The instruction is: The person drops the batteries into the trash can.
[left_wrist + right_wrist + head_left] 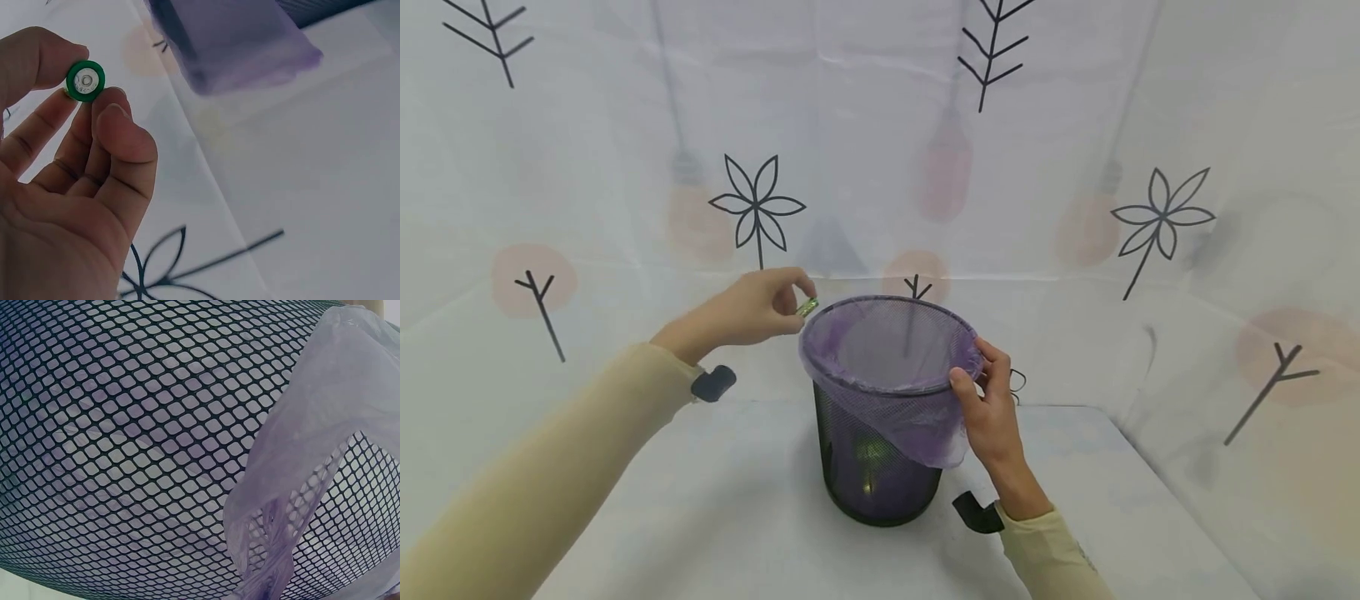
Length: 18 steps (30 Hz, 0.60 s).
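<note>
At the far left edge of the bin's rim, just outside it, a small green battery (807, 307) sat pinched in your left hand (747, 310), close to the purple bag liner (917, 421) folded over the top. Your thumb and fingertips (111, 109) were closed together on the battery, and in the left wrist view its round end faced the camera: a green ring around a pale metal centre. No lettering could be read on it.

The black mesh wastebasket (850, 454) stood on the white table (722, 517) between your two arms. Your right hand (992, 412) was at the near right of the rim, thumb and fingers curled onto the liner where it draped over the edge. The right wrist view showed only the mesh wall (137, 450) up close with a fold of the liner hanging over it. Through the mesh, something yellowish-green lay low inside the bin, too dim to tell what.
</note>
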{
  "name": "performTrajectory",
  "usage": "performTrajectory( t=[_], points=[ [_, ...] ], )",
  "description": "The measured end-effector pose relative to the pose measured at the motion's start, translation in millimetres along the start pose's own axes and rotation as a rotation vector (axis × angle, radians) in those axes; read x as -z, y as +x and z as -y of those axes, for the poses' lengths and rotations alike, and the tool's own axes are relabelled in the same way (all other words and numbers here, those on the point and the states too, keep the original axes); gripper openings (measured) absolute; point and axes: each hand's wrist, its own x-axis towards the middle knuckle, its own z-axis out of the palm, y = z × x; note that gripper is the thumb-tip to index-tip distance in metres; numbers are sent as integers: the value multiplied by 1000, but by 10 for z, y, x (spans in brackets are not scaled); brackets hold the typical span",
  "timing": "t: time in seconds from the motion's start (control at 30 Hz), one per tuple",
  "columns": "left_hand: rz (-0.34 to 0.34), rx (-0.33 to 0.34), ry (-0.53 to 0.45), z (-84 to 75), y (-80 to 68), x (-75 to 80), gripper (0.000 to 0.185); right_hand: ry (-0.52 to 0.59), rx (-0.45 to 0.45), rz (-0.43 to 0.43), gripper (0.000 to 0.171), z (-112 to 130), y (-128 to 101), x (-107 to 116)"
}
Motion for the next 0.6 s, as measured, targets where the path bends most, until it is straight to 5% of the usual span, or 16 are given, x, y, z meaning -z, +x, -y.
performTrajectory(
  t=[0.4,0.6],
  points=[
    [55,-116,-104,-266,495,-497,38,11,6,-6,56,-16,21,4],
    [118,-68,-99,-318,572,-667,36,4,1,0,57,-16,23,5]
  ],
)
